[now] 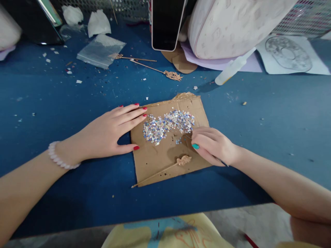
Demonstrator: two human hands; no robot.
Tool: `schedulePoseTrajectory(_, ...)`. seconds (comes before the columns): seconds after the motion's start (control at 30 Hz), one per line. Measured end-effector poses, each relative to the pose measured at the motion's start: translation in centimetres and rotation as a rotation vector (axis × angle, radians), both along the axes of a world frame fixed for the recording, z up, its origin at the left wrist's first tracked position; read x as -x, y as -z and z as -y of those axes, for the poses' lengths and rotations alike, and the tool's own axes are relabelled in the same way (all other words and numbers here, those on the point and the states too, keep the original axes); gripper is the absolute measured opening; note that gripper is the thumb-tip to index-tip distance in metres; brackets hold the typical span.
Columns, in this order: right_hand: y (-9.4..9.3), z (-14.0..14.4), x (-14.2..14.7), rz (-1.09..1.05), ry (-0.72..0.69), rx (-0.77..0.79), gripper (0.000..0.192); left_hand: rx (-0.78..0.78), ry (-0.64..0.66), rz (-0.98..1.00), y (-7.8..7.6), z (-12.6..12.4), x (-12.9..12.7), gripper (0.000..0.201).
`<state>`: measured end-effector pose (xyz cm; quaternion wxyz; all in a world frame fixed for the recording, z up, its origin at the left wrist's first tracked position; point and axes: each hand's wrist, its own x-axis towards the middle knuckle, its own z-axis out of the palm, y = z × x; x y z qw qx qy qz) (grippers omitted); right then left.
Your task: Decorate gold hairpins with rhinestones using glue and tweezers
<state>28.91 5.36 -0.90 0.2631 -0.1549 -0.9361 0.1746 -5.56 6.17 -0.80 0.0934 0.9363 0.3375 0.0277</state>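
A blue desk (271, 113) scattered with small white scraps fills the view. At its far edge stand a pale quilted bag (232, 24) and, just left of it, a dark phone (167, 22) propped upright. A sheet of paper with a drawn ring (289, 55) lies at the far right, and a clear plastic pouch (100, 51) lies at the far left. Near the desk's middle sits a piece of brown cardboard (157, 162), its top edge ragged. The left hand (111, 132) — red nails, a pearl bracelet (60, 156) on the wrist — lies flat with fingers spread and nothing in its grasp, its fingertips and thumb resting on the cardboard's left edge. The right hand (214, 146), with a teal thumbnail, is curled with the fingers drawn together on the cardboard's right side; something thin and dark juts from its fingertips, but whether it is pinched there cannot be told. A white squeeze bottle (234, 67) lies on its side in front of the bag. A heap of silvery iridescent flakes (168, 125) covers the cardboard's upper half, just beside the right fingertips. Below the heap a gold hairpin (165, 168) with a filigree head lies slantwise on the cardboard, close under the right hand — two more such pins (155, 67) lie well apart beyond it.
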Motion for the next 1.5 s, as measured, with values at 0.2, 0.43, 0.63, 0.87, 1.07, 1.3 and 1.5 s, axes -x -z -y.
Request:
schedulePoseTrajectory(0.2,0.05,0.01,-0.08,-0.021,-0.028,0.044,0.016,-0.029,0.016,-0.016,0.17,-0.08,0.12,0.079)
schedulePoseTrajectory(0.43,0.22,-0.03,-0.10,-0.018,-0.008,0.055,0.016,-0.023,0.013,-0.012,0.21,-0.08,0.15,0.079)
schedulePoseTrajectory(0.63,0.22,0.02,-0.23,-0.030,-0.024,0.122,0.018,-0.034,0.022,-0.018,0.23,-0.10,0.21,0.080)
schedulePoseTrajectory(0.87,0.34,-0.08,-0.25,-0.039,-0.030,0.128,0.018,-0.042,0.024,-0.025,0.30,-0.12,0.23,0.079)
schedulePoseTrajectory(1.07,0.43,-0.13,-0.29,-0.025,-0.021,0.157,0.017,-0.045,0.026,-0.022,0.33,-0.11,0.24,0.079)
schedulePoseTrajectory(1.3,0.40,-0.16,-0.34,-0.055,-0.039,0.191,0.018,-0.065,0.029,-0.053,0.21,-0.10,0.17,0.078)
schedulePoseTrajectory(1.5,0.32,-0.11,-0.33,-0.043,-0.031,0.200,0.019,-0.057,0.027,-0.049,0.27,-0.11,0.21,0.079)
